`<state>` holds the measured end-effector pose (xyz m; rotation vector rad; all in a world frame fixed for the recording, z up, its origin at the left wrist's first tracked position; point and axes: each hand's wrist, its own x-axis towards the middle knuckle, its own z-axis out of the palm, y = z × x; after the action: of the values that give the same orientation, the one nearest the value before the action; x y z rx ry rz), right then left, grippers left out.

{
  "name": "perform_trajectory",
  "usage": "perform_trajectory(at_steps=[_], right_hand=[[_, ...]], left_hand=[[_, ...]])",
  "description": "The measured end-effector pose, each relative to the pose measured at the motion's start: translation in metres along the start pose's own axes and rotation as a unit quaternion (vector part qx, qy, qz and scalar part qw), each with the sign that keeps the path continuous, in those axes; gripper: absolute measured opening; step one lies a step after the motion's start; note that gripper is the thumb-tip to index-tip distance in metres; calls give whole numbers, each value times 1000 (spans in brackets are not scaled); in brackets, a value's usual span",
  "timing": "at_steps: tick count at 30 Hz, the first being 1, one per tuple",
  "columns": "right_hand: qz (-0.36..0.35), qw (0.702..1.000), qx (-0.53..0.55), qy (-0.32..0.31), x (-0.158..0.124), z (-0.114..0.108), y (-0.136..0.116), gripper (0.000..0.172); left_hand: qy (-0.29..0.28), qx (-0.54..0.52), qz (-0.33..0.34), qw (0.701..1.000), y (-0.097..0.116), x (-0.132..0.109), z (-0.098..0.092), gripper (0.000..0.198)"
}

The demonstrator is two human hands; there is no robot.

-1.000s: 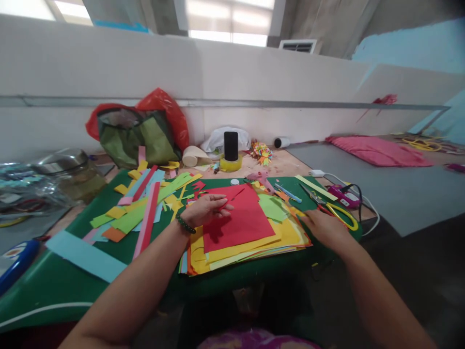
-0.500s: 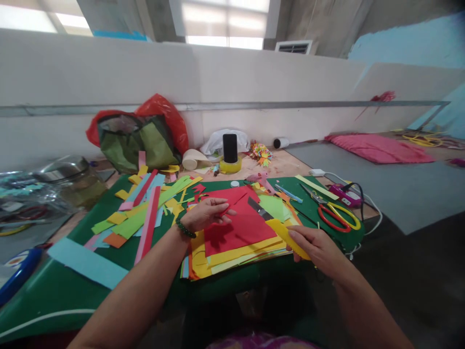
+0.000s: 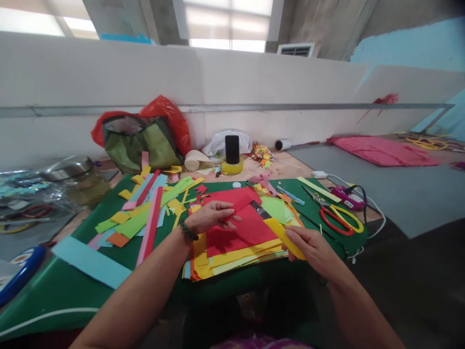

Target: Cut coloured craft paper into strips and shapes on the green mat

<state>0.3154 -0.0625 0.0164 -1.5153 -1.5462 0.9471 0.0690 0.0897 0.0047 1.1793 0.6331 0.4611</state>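
My left hand (image 3: 214, 215) pinches a small red paper strip (image 3: 243, 204) between thumb and fingers, above a stack of coloured sheets. In my right hand (image 3: 303, 242) is a yellow-handled knife (image 3: 284, 237), its flat dark blade pointing up and left, close to the strip's far end. Whether blade and strip touch, I cannot tell. The top red sheet (image 3: 236, 237) lies under both hands, with yellow sheets (image 3: 250, 253) and other colours showing below it. A light green piece (image 3: 276, 208) lies behind the knife.
Scissors (image 3: 337, 215) with red and yellow handles lie at right, near a pink glue gun (image 3: 267, 183). Loose paper strips (image 3: 148, 208) cover the table's left side. A phone (image 3: 232, 149) stands on a yellow tape roll (image 3: 232, 167) behind. A glass jar (image 3: 78, 182) stands at far left.
The red strip has turned and shows more of its flat face. The knife has shifted slightly left, its blade now partly behind the strip. The view has tilted a little.
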Motion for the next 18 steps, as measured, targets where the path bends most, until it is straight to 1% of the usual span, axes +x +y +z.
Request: perform_trajectory(at_steps=[5,8,10,12,15,17,18], right_hand=[[32,999,29,16,9,11,1,42],[24,999,30,24,11,16,1,40],[15,999,20,30,8,15,2,42],[7,998,4,62,5,8,7,45],[7,991,-40,124,0,-15,23,50],[8,982,-114,152,0,-33,37,49],[9,970,-171,170,1,-40,43,46]], left_hand=[[-30,59,-6,998,1,-2,6,47],[-38,79,-1,996,1,-2,7,48],[-37,82,1,996,1,-1,6,50],[-35,84,-5,996,0,-1,3,51],[-17,78,-10,997,1,-1,-2,48],[5,65,-6,998,2,0,-5,44],[16,58,-3,998,3,0,-7,42]])
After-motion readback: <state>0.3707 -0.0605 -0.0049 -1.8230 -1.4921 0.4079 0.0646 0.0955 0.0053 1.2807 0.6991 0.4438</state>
